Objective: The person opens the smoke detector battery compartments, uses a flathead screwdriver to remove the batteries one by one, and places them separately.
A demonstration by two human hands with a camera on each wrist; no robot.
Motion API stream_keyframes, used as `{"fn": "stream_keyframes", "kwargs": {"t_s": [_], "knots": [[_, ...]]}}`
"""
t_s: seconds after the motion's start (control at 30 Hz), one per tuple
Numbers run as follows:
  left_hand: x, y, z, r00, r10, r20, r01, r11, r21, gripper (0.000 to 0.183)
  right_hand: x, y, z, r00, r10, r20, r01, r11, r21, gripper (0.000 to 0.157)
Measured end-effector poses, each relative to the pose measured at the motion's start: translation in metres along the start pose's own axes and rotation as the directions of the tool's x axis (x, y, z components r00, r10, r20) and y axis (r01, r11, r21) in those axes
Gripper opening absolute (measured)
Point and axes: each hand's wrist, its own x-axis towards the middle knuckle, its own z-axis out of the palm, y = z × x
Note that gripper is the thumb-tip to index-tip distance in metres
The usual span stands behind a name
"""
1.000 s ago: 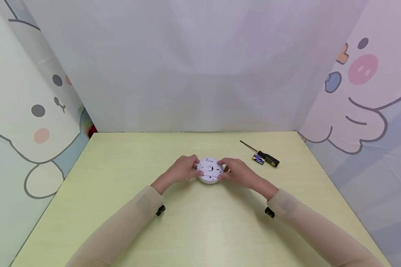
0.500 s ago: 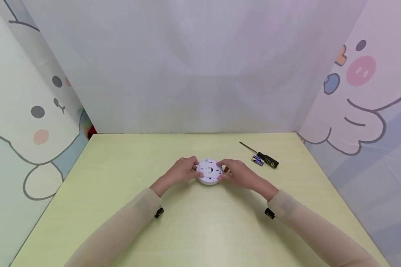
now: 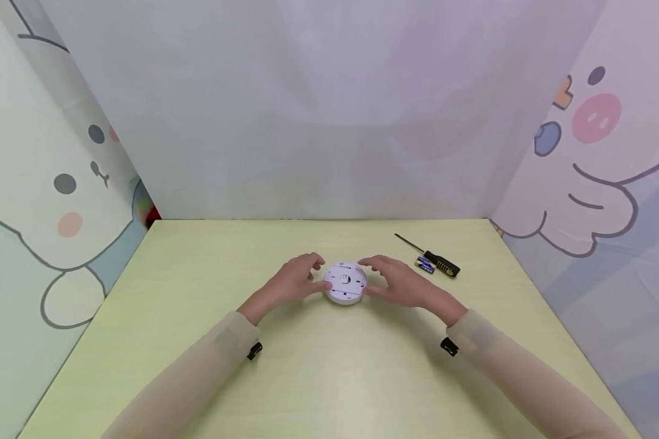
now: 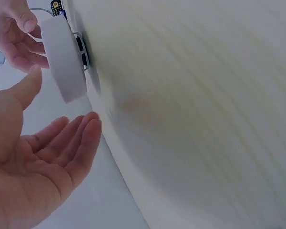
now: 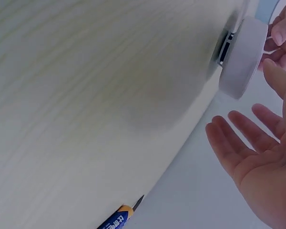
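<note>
A round white smoke detector (image 3: 345, 283) lies on the table with its flat, slotted back facing up. Both wrist views show its white rim and the dark vents underneath, against the tabletop. My left hand (image 3: 295, 280) is at its left side, fingers apart from the rim and thumb tip at the edge; whether the thumb touches is unclear. On the other side, my right hand (image 3: 406, 284) has its fingers spread off the rim, with the thumb near the edge. In the wrist views the left palm (image 4: 43, 167) and right palm (image 5: 271, 176) hold nothing.
A screwdriver (image 3: 442, 263) with a black handle lies to the right, its shaft pointing to the back left. Blue batteries (image 3: 425, 264) lie beside its handle. A grey-white curtain (image 3: 318, 122) hangs behind the table's far edge, and printed cloths flank both sides.
Both hands have loosened from the smoke detector, and their fingers have spread outward from its rim. The detector stays in place on the table.
</note>
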Motion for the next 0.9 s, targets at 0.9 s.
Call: {"fn": "stream_keyframes", "kwargs": {"t_s": [0.9], "knots": [[0.015,-0.01,0.005,0.866,0.497,0.055,-0.493,0.83,0.261,0.043,0.005,0.022,0.016,0.878,-0.472,-0.082,0.455,0.875,-0.167,0.041]]}}
